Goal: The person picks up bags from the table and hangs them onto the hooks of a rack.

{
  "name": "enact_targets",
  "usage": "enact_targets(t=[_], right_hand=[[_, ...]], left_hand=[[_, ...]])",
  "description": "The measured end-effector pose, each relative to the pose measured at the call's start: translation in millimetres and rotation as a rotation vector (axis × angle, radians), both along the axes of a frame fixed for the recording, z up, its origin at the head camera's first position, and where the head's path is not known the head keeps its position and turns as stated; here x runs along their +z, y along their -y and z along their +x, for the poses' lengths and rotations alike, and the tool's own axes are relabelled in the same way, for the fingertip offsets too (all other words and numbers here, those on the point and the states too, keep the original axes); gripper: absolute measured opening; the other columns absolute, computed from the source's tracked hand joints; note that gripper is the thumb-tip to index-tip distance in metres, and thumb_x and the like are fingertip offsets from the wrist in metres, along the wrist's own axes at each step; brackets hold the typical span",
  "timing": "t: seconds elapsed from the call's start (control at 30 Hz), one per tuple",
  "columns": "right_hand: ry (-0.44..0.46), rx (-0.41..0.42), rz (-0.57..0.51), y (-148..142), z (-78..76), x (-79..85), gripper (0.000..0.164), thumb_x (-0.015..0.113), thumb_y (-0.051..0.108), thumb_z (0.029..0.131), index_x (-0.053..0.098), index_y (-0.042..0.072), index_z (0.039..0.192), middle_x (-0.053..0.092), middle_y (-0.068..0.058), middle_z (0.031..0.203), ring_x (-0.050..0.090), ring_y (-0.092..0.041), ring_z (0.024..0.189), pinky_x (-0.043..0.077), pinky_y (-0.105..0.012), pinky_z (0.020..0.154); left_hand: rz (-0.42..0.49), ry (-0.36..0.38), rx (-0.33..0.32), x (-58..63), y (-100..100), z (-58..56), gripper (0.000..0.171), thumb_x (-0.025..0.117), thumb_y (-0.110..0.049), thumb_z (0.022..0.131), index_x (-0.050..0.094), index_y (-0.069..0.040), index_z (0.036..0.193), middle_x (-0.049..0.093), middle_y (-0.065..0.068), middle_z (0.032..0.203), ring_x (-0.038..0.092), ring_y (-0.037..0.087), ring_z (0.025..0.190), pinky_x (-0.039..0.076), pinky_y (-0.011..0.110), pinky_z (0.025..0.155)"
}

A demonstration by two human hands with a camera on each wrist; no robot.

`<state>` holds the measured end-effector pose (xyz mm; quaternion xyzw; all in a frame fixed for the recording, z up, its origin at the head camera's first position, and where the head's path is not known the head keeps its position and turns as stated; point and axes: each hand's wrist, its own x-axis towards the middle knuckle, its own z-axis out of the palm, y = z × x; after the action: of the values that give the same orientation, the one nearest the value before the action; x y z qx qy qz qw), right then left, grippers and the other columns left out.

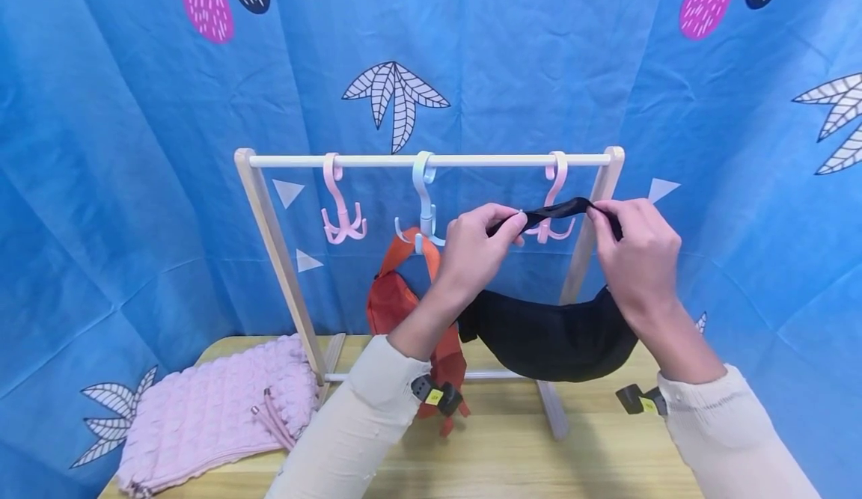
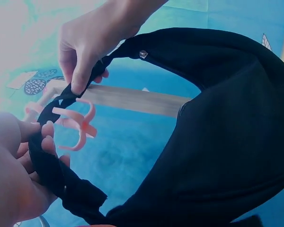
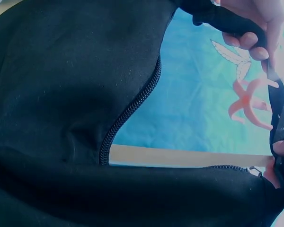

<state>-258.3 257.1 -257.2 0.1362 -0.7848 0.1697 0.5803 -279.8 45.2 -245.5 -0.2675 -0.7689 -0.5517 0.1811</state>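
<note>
A black zippered shoulder bag [image 1: 552, 334] hangs below both hands by its strap [image 1: 559, 211]. My left hand [image 1: 474, 248] pinches the strap on one side, and my right hand [image 1: 636, 252] pinches it on the other, so a short stretch runs between them. Just behind that stretch is the right pink hook [image 1: 556, 185], its prongs partly covered by the strap and left hand in the head view. In the right wrist view, the pink prongs [image 3: 248, 101] show beside the strap, and the bag's zipper [image 3: 132, 111] faces the camera.
A wooden rack [image 1: 272, 259] with a white rod [image 1: 289, 161] stands on the wooden table [image 1: 498, 461]. Another pink hook [image 1: 337, 192] and a blue hook [image 1: 424, 185] hang there. An orange bag [image 1: 390, 301] hangs from the blue one. A pink quilted bag [image 1: 215, 417] lies at left.
</note>
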Motion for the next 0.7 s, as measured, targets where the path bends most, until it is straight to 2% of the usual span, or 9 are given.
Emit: enact_targets(t=[0.23,0.57,0.63,0.7], right_hand=[[0.006,0.010,-0.029,4.1,1.0,-2.6,0.021,0.074,0.005,0.094,0.074,-0.011,0.107,0.070,-0.029,0.088,0.065,-0.042,0.079,0.057,-0.057,0.068],[0.111,0.046,-0.028,1.3,6.6,-7.4,0.018,0.076,0.002,0.092,0.076,-0.010,0.106,0.073,-0.027,0.090,0.068,-0.040,0.080,0.056,-0.052,0.070],[0.132,0.057,-0.038,0.4,7.6,-8.3,0.018,0.077,0.003,0.092,0.076,-0.009,0.105,0.074,-0.027,0.090,0.068,-0.039,0.078,0.054,-0.043,0.069],[0.159,0.073,-0.056,-0.5,9.0,-8.8,0.018,0.077,0.004,0.092,0.077,-0.008,0.106,0.074,-0.025,0.091,0.066,-0.036,0.076,0.051,-0.029,0.068]], left_hand=[[-0.013,0.016,0.018,-2.9,0.4,0.5,0.025,0.064,-0.025,0.104,0.075,-0.008,0.118,0.077,0.007,0.090,0.058,0.016,0.072,0.042,0.020,0.055],[-0.028,0.065,0.038,-8.1,2.2,1.8,0.025,0.065,-0.028,0.104,0.076,-0.010,0.117,0.075,0.004,0.087,0.050,0.017,0.061,0.038,0.022,0.051],[-0.026,0.076,0.038,-9.3,2.4,2.1,0.025,0.064,-0.028,0.104,0.076,-0.010,0.117,0.075,0.004,0.087,0.050,0.017,0.062,0.038,0.022,0.051],[-0.025,0.084,0.038,-10.1,2.7,2.3,0.025,0.064,-0.029,0.104,0.076,-0.010,0.116,0.075,0.003,0.087,0.050,0.017,0.062,0.038,0.022,0.051]])
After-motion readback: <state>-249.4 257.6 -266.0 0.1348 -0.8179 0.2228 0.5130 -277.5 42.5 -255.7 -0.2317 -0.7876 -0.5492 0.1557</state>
